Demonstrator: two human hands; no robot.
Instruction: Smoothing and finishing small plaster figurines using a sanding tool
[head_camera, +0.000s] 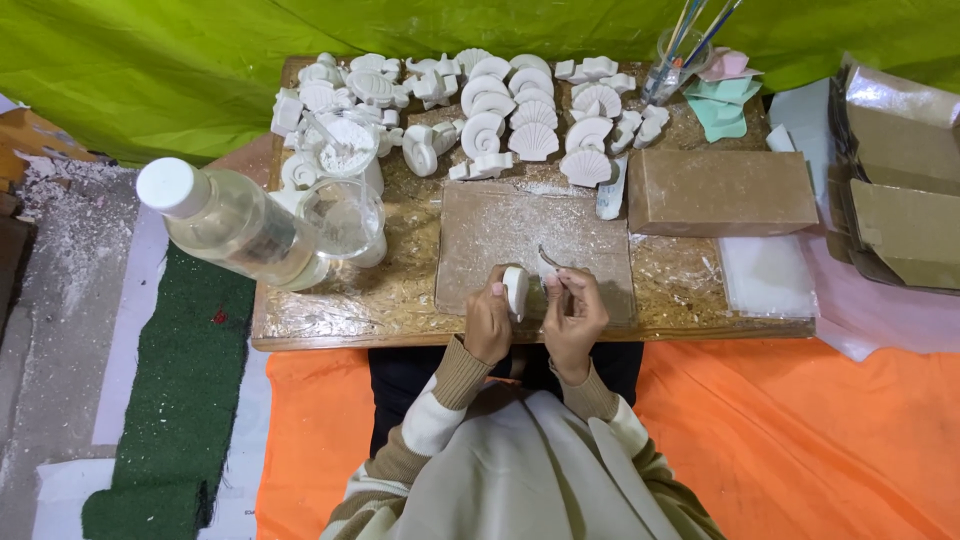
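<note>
Fingers: those of the left hand (488, 322) are curled shut around a small white plaster cast piece (516, 290), pinching it by its edges; those of the right hand (573, 315) are closed on a thin metal scraping tool (549, 262), its tip beside the piece.
Where the piece is: held just above the near edge of a dusty brown cardboard sheet (530, 240) on the low wooden tabletop (400, 300), close to the person's body.
Handling: it looks light, stiff and brittle, likely to chip at thin rims and to be chalky rather than slippery; holding the thicker body by opposite edges seems safest.
Behind: rows of white shell-shaped plaster casts (530, 115) fill the far half of the tabletop, touching or nearly so.
Left side: a clear plastic bottle with a white cap (235, 222) lies tilted near a clear glass jar (345, 215); both stand well apart from the hands.
Right side: a brown cardboard box (720, 190), a cup of brushes (680, 55) and pale green and pink moulds (722, 95).
In the way: nothing lies between the hands and the piece; white dust covers the sheet.
Surroundings: orange cloth (800, 430) under the person, green fabric (150, 70) behind.
</note>
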